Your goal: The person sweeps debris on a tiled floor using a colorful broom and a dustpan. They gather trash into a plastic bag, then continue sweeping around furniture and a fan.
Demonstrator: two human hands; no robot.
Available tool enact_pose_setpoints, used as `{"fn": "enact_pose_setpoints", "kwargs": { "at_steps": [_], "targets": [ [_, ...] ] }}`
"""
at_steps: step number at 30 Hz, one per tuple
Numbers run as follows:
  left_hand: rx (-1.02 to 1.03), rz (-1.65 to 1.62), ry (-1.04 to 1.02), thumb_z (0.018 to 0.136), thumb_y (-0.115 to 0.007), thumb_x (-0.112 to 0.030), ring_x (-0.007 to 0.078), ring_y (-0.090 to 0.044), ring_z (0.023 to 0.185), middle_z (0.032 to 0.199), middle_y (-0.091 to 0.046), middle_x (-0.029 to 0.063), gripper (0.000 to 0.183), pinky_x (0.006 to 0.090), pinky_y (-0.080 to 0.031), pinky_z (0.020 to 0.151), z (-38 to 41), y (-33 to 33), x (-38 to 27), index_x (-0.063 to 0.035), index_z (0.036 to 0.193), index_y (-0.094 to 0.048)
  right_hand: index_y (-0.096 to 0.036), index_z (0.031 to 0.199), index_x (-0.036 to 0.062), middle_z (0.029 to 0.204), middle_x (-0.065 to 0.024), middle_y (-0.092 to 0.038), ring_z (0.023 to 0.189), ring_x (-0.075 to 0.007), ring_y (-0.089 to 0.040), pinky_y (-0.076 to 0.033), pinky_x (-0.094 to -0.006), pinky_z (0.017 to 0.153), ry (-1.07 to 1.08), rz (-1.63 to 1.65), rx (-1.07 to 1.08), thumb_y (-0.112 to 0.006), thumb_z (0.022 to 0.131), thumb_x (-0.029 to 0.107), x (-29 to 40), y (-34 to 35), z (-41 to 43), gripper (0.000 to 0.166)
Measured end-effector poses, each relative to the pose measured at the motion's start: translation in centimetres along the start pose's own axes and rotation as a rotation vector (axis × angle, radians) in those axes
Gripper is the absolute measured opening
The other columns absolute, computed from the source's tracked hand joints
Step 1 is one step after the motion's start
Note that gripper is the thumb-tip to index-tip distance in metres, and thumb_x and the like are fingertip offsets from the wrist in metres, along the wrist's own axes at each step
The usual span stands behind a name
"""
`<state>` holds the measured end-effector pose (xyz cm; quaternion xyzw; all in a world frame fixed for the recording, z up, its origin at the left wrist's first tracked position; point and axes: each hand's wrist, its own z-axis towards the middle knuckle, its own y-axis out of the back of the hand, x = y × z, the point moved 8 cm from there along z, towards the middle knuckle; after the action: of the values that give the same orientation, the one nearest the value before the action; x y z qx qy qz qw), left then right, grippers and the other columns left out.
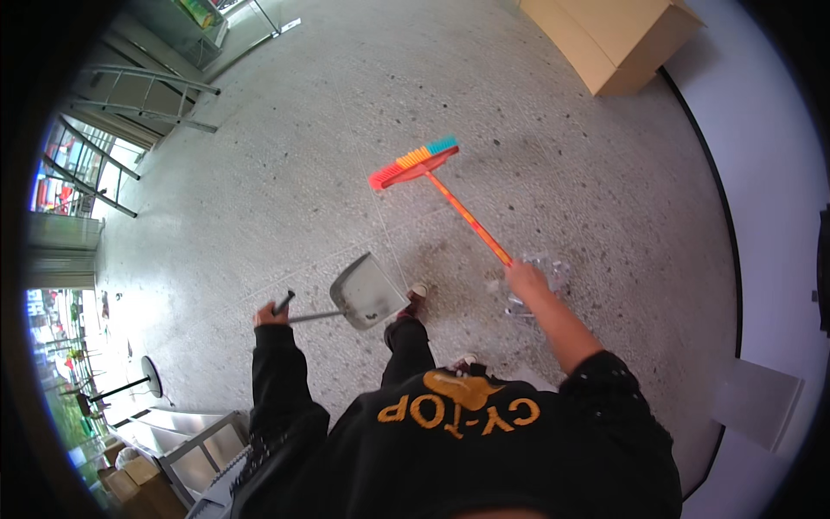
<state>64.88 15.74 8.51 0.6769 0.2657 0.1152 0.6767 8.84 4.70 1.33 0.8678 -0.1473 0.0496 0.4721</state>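
My left hand (270,314) grips the long handle of a grey dustpan (369,292), whose pan is beside my forward shoe (420,290). A few small dark bits lie in the pan. In my right hand (526,282) is the orange handle of a push broom (415,167), with red, yellow and blue bristles. The broom head is out ahead of me; whether its bristles touch the floor I cannot tell. Clear plastic litter (551,269) is on the floor behind and beside my right hand, partly hidden by the forearm. Brownish dirt (441,259) marks the floor near my shoe.
A large cardboard box (603,39) stands ahead on the right, near a white wall (758,194). Ladders (149,97) are at the far left. A metal-framed rack (201,447) and cardboard cartons (139,480) are behind on my left, near a round-based stand (152,376).
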Motion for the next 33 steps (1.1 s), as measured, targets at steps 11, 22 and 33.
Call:
{"fn": "enact_pose_setpoints", "kwargs": {
  "at_steps": [11, 22, 33],
  "targets": [
    [0.211, -0.015, 0.037, 0.06, -0.061, -0.037, 0.0308, -0.049, 0.048, 0.048, -0.047, 0.0134, 0.034, 0.0364, -0.036, 0.044, 6.8, -2.4, 2.5, -0.0063, 0.053, -0.049, -0.052, 0.085, 0.0004, 0.08, -0.0221, -0.055, 0.078, -0.0359, -0.053, -0.042, -0.0436, 0.067, -0.215, 0.027, 0.146, -0.042, 0.077, 0.027, -3.5, -7.3, -0.1, 0.029],
    [0.318, -0.021, -0.389, 0.059, -0.058, -0.033, 0.0308, -0.054, 0.054, 0.053, -0.053, 0.0137, 0.024, 0.0391, -0.042, 0.052, 14.6, -5.2, -13.7, -0.0094, 0.061, -0.06, -0.047, 0.092, 0.0032, 0.081, -0.0215, -0.055, 0.078, -0.0374, -0.052, -0.041, -0.0444, 0.069, -0.634, 0.069, 0.222, -0.04, 0.079, 0.037, -10.1, -3.1, -22.6, 0.037],
    [0.436, 0.15, -1.008, 0.06, -0.054, -0.03, 0.0305, -0.054, 0.057, 0.058, -0.055, 0.0125, 0.018, 0.0394, -0.043, 0.054, 4.9, -11.4, -36.0, -0.012, 0.06, -0.059, -0.054, 0.07, -0.003, 0.065, -0.0206, -0.055, 0.061, -0.032, -0.056, -0.044, -0.0385, 0.055, -0.949, 0.513, -0.126, -0.049, 0.07, 0.032, -24.4, -11.2, -23.6, 0.035]
  ]
}}
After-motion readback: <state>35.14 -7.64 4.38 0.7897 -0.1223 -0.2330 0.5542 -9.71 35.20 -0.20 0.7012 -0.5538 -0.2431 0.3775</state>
